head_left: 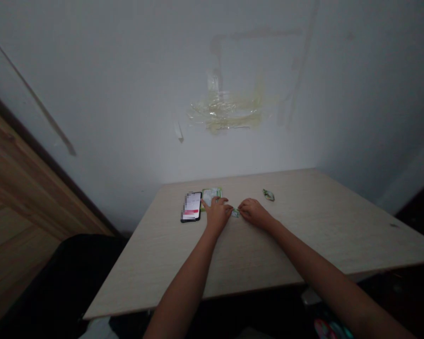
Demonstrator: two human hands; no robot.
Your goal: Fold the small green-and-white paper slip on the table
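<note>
A small green-and-white folded paper piece (pixel 235 213) lies between my two hands, low over the table; its exact kind is too small to tell. My left hand (pixel 217 213) pinches its left end with thumb and forefinger, the other fingers spread out. At the opposite end, the closed fingertips of my right hand (pixel 254 212) grip it. Beyond my left hand is a flat green-and-white printed packet (pixel 212 192), partly covered by the fingers. A phone (pixel 192 207) with a lit screen lies just left of that hand.
A second small folded green piece (pixel 268 194) sits on the pale wooden table (pixel 304 212), right of my right hand. The wall (pixel 144 94) with old tape (pixel 229 110) rises behind the table's back edge. Wooden panelling (pixel 21 188) and a dark object (pixel 77 273) stand at the left.
</note>
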